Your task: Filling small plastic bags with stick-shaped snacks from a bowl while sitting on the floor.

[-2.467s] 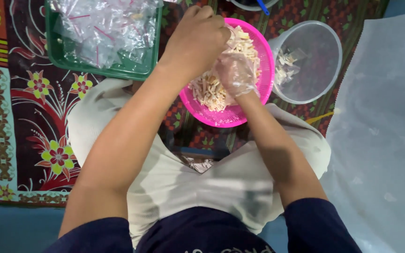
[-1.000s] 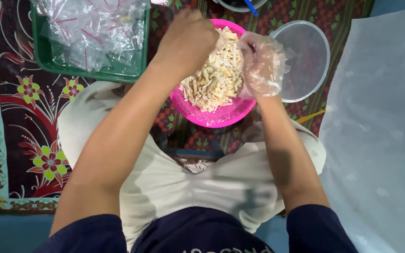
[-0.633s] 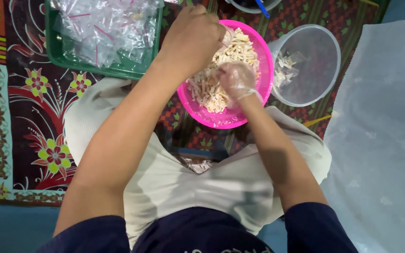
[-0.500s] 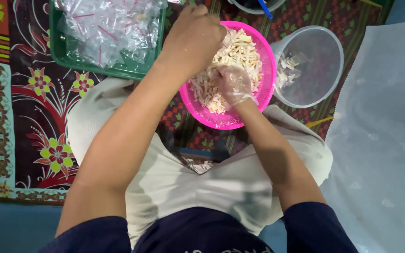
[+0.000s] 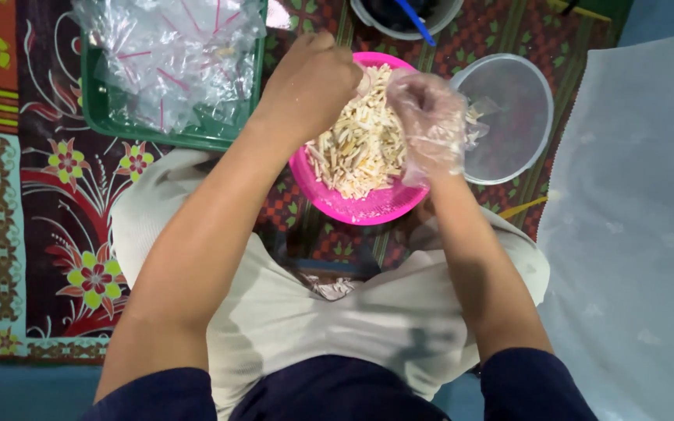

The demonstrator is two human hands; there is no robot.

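A pink bowl (image 5: 360, 210) heaped with pale snack sticks (image 5: 356, 148) sits on the patterned mat in front of my knees. My left hand (image 5: 310, 82) is bare and curled, knuckles up, over the bowl's left rim; whatever its fingers hold is hidden. My right hand (image 5: 427, 117) wears a clear plastic glove and hovers above the bowl's right side. Its fingers are bunched together close to my left fingertips, with some sticks pinched in them.
A clear plastic bowl (image 5: 512, 125) with a few sticks touches the pink bowl's right side. A green tray (image 5: 111, 125) of clear plastic bags (image 5: 169, 54) stands at upper left. A grey bowl (image 5: 376, 19) with a blue stick (image 5: 415, 19) is at the top. A pale sheet (image 5: 633, 218) covers the right.
My gloved right hand dipped into the sticks half a second ago and has now lifted up toward my left hand. The left hand has stayed at the bowl's rim.
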